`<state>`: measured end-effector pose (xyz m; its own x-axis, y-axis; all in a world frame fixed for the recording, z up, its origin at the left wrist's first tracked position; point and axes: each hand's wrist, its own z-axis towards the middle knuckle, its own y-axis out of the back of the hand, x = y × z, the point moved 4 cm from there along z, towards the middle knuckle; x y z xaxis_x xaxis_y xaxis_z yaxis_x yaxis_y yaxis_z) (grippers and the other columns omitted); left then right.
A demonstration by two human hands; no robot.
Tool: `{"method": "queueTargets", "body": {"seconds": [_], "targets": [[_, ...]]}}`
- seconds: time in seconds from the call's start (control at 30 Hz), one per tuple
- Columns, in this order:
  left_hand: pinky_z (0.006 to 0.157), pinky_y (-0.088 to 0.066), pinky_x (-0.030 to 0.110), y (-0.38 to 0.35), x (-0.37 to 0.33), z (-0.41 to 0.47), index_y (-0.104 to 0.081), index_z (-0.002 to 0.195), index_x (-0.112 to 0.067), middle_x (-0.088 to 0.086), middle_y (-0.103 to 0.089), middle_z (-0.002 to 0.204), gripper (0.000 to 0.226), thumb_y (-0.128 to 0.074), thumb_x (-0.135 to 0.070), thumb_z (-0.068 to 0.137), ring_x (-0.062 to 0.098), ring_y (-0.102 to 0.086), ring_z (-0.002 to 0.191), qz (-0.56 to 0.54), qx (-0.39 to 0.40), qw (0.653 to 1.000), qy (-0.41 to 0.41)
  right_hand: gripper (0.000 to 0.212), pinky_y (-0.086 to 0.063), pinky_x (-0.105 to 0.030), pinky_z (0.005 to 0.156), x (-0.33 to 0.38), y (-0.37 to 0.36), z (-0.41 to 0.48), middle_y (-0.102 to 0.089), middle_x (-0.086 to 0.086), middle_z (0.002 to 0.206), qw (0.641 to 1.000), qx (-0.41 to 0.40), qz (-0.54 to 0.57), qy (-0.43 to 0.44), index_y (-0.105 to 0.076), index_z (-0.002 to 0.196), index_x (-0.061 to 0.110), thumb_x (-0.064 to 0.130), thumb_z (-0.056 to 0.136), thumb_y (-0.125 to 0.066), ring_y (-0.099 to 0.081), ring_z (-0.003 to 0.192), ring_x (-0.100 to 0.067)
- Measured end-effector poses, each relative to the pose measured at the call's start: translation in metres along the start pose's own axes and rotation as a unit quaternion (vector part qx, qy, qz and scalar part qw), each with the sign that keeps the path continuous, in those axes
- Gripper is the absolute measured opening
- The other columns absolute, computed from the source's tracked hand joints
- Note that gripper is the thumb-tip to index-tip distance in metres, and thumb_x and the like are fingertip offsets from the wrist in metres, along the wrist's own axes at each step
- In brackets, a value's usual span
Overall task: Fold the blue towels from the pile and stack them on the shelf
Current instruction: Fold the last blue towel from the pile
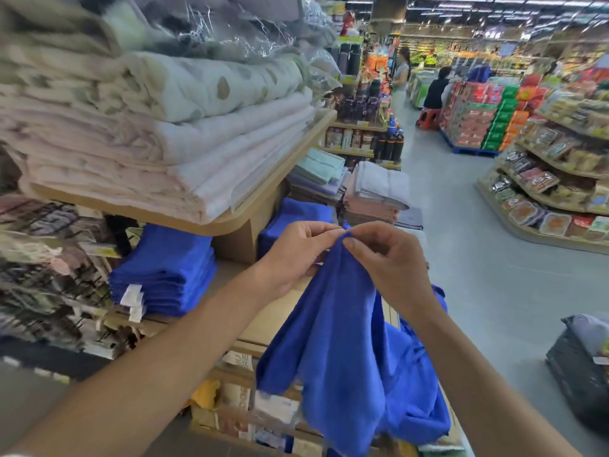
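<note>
A blue towel [342, 351] hangs unfolded in front of me, its top edge bunched between both hands. My left hand [296, 255] pinches the top corner from the left. My right hand [389, 262] pinches the same corner from the right, fingers curled over the cloth. A stack of folded blue towels [164, 272] with white tags lies on the wooden shelf [273, 315] at the left. A second blue stack [293, 216] sits further back on that shelf. More loose blue cloth [412, 400] bunches low behind the hanging towel.
Above the shelf, an upper board [263, 199] carries thick folded pink and white blankets. Grey and pink towel stacks [375, 192] stand further along. The aisle floor [494, 258] runs right, with snack shelves [553, 179], a dark bag [583, 367] and people far off.
</note>
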<state>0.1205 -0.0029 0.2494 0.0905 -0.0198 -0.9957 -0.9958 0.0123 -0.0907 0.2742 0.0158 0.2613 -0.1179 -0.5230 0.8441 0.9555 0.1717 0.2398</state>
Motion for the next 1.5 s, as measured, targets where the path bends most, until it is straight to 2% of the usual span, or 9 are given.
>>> {"method": "queueTargets", "body": {"seconds": [0.27, 0.37, 0.53, 0.6, 0.77, 1.0, 1.13, 1.27, 1.5], "targets": [[0.064, -0.051, 0.018, -0.017, 0.001, -0.024, -0.072, 0.111, -0.002, 0.004, -0.075, 0.094, 0.022, -0.064, -0.019, 0.100, 0.008, -0.069, 0.080, 0.021, -0.032, 0.997, -0.070, 0.014, -0.046, -0.007, 0.066, -0.002, 0.018, -0.007, -0.069, 0.010, 0.092, 0.993, -0.079, -0.087, 0.019, -0.071, 0.083, 0.032, 0.021, 0.085, -0.079, -0.067, 0.075, -0.001], [0.077, -0.055, 0.019, -0.019, -0.009, -0.026, -0.072, 0.115, -0.005, 0.005, -0.078, 0.106, 0.021, -0.067, -0.014, 0.097, 0.007, -0.071, 0.095, 0.068, -0.023, 0.992, -0.102, 0.012, -0.048, -0.010, 0.065, -0.001, 0.022, -0.002, -0.071, 0.015, 0.082, 0.998, -0.025, -0.059, 0.015, -0.068, 0.082, 0.027, 0.024, 0.089, -0.077, -0.069, 0.076, -0.001], [0.066, -0.053, 0.016, -0.019, -0.037, -0.017, -0.072, 0.108, -0.007, 0.002, -0.077, 0.095, 0.014, -0.062, -0.012, 0.100, 0.008, -0.070, 0.084, 0.083, -0.020, 0.987, -0.133, 0.017, -0.047, -0.023, 0.067, 0.003, 0.034, 0.007, -0.061, 0.008, 0.071, 0.997, 0.074, 0.026, 0.019, -0.063, 0.075, 0.029, 0.030, 0.091, -0.068, -0.056, 0.071, -0.006], [0.067, -0.053, 0.018, -0.018, -0.049, -0.012, -0.071, 0.102, -0.011, 0.002, -0.076, 0.092, 0.011, -0.060, -0.013, 0.100, 0.008, -0.069, 0.081, 0.102, -0.023, 0.983, -0.151, 0.014, -0.051, -0.029, 0.069, 0.002, 0.037, 0.007, -0.066, -0.007, 0.078, 0.993, 0.110, 0.034, 0.019, -0.065, 0.080, 0.022, 0.034, 0.086, -0.071, -0.062, 0.075, -0.013], [0.066, -0.051, 0.016, -0.013, -0.088, -0.005, -0.069, 0.098, -0.018, -0.008, -0.072, 0.082, 0.014, -0.057, -0.014, 0.103, 0.003, -0.066, 0.074, 0.124, -0.033, 0.973, -0.194, 0.007, -0.061, -0.034, 0.086, -0.008, 0.030, 0.005, -0.078, 0.001, 0.097, 0.977, 0.206, 0.046, -0.016, -0.077, 0.096, 0.024, 0.025, 0.090, -0.076, -0.076, 0.094, -0.018], [0.063, -0.052, 0.014, 0.000, -0.136, -0.004, -0.067, 0.103, -0.019, -0.007, -0.075, 0.086, 0.016, -0.052, -0.013, 0.105, 0.003, -0.068, 0.075, 0.141, 0.060, 0.962, -0.225, 0.034, -0.054, -0.029, 0.093, 0.007, 0.012, 0.016, -0.070, -0.002, 0.126, 0.942, 0.279, 0.185, 0.020, -0.064, 0.134, 0.016, 0.009, 0.101, -0.060, -0.067, 0.118, -0.022], [0.061, -0.049, 0.011, 0.011, -0.148, 0.004, -0.068, 0.102, -0.021, -0.010, -0.073, 0.081, 0.015, -0.055, -0.014, 0.104, 0.000, -0.066, 0.071, 0.213, 0.044, 0.949, -0.227, 0.020, -0.054, -0.034, 0.090, 0.021, 0.008, 0.039, -0.069, -0.014, 0.107, 0.957, 0.232, 0.168, 0.040, -0.069, 0.101, 0.005, 0.022, 0.091, -0.071, -0.067, 0.103, -0.022], [0.066, -0.054, 0.017, 0.024, -0.155, 0.009, -0.074, 0.095, -0.027, -0.004, -0.076, 0.088, 0.016, -0.061, -0.019, 0.100, 0.006, -0.070, 0.078, 0.198, 0.025, 0.950, -0.242, 0.022, -0.057, -0.035, 0.079, 0.023, 0.004, 0.055, -0.073, -0.016, 0.094, 0.968, 0.222, 0.115, 0.023, -0.067, 0.075, 0.021, 0.038, 0.078, -0.080, -0.071, 0.091, -0.022], [0.062, -0.054, 0.017, 0.038, -0.163, 0.011, -0.073, 0.091, -0.028, -0.006, -0.076, 0.086, 0.013, -0.064, -0.022, 0.097, 0.005, -0.069, 0.074, 0.160, -0.030, 0.947, -0.277, 0.031, -0.059, -0.053, 0.088, 0.017, -0.006, 0.051, -0.073, -0.010, 0.111, 0.952, 0.302, 0.041, 0.017, -0.076, 0.102, 0.012, 0.038, 0.086, -0.078, -0.072, 0.104, -0.031]]}}
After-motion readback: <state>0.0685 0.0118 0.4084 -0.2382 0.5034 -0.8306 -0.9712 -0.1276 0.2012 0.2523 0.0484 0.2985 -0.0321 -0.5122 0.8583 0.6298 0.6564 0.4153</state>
